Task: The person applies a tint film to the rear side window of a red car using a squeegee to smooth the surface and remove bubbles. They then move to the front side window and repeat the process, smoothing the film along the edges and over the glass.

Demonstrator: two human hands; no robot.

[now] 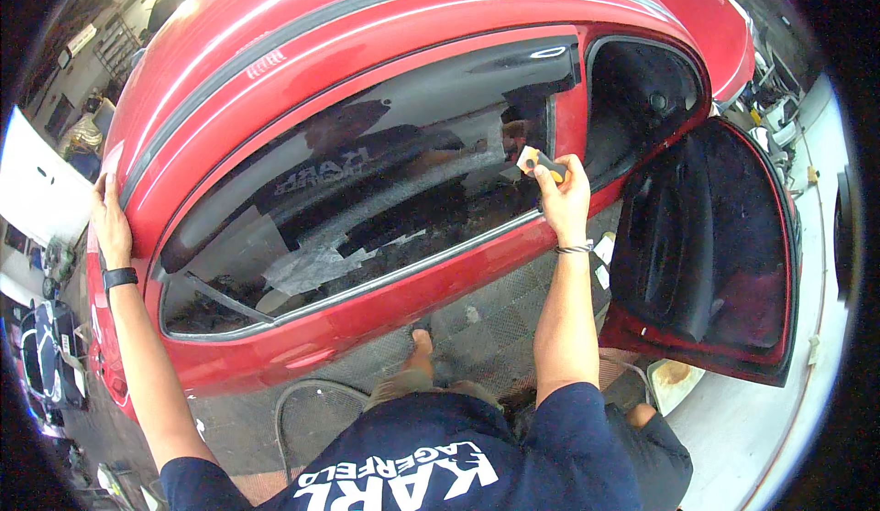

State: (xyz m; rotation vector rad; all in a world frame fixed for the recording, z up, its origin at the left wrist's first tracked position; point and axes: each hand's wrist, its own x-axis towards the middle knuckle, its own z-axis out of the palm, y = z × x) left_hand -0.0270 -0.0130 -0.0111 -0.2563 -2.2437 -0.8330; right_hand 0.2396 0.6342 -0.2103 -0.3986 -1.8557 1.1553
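In my right hand (563, 192) I grip a small scraper (541, 164) with a black and yellow handle and a pale, worn head. It is held up at the right end of a long dark car window (403, 181). Whether its edge touches the glass I cannot tell. Pale, ragged residue patches (316, 263) run along the lower part of the glass, with darker, shinier areas around them. My left hand (112, 224) rests against the red car body (211, 71) beyond the window's left end, fingers stretched out, holding nothing.
A door-like panel (706, 245) with a black inner side stands open at the right, beside a dark opening (642, 89). A hose (284, 410) lies on the tiled floor (477, 318) below the car. Another vehicle (46, 355) stands far left.
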